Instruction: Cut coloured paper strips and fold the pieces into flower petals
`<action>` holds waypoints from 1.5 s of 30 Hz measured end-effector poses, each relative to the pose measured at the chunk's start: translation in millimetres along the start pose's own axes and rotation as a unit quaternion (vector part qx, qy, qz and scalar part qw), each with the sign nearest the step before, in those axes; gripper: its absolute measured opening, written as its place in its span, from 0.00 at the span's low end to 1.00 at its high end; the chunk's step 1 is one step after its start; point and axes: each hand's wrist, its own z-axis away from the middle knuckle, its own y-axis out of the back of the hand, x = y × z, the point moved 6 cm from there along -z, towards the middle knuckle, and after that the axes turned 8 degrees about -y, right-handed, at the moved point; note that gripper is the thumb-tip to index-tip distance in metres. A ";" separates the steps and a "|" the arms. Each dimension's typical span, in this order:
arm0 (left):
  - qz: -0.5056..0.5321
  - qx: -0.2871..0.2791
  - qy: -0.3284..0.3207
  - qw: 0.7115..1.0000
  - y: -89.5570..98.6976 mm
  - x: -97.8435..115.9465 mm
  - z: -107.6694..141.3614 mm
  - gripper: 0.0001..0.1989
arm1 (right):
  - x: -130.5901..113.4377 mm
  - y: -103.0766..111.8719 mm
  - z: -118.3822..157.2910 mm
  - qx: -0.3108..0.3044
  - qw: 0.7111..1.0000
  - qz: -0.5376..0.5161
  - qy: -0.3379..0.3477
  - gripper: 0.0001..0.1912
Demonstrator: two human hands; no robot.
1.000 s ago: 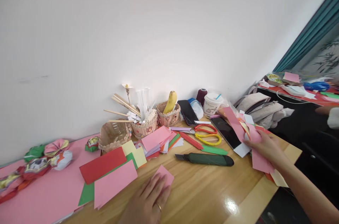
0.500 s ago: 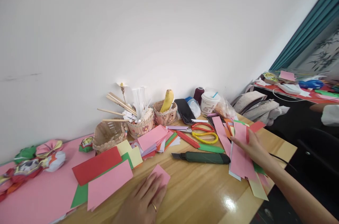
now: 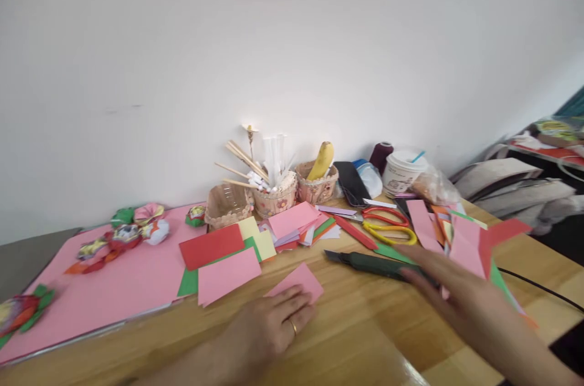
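Two bare hands are recorded over the table (image 3: 360, 331). A small pink sheet (image 3: 305, 277) is found lying on bare wood, to the right of the larger pink cards (image 3: 230, 276) and on the near side of the green cutter (image 3: 369, 262). The sheet is partly covered by the left hand (image 3: 278, 320); its fingers are extended and laid on the paper, clamped on nothing. The right hand (image 3: 465, 294) is blurred. Its fingers are straightened, with a gap seen at the tips, and no item is seen in them. The end of the cutter's handle is hidden behind that hand; whether it is touched could not be established.

A loose pile of paper strips (image 3: 465, 243) is noted beyond the right hand, and scissors (image 3: 385, 228) are noted beyond the cutter.

The step in hand is judged to be the steadying of the sheet by the left hand while the right is unoccupied. For the next move, the right hand is judged to be required at the sheet, with the cutter's blade, which appears exposed, kept clear. Before any fold or lift, a free edge would need to be uncovered by the left fingers.
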 end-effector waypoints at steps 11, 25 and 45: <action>-0.016 0.058 -0.073 0.996 44.5 5.0 1.2 0.16 | -147.9 -63.8 -17.8 -0.089 0.927 -0.167 0.323 0.11; 0.213 0.255 0.533 0.778 76.8 -107.1 85.0 0.11 | -142.7 -74.0 -89.4 -0.234 0.916 -0.311 0.094 0.26; 0.043 0.074 0.178 0.980 24.6 4.8 0.5 0.10 | -111.4 -63.2 7.0 -0.190 0.912 -0.268 0.246 0.10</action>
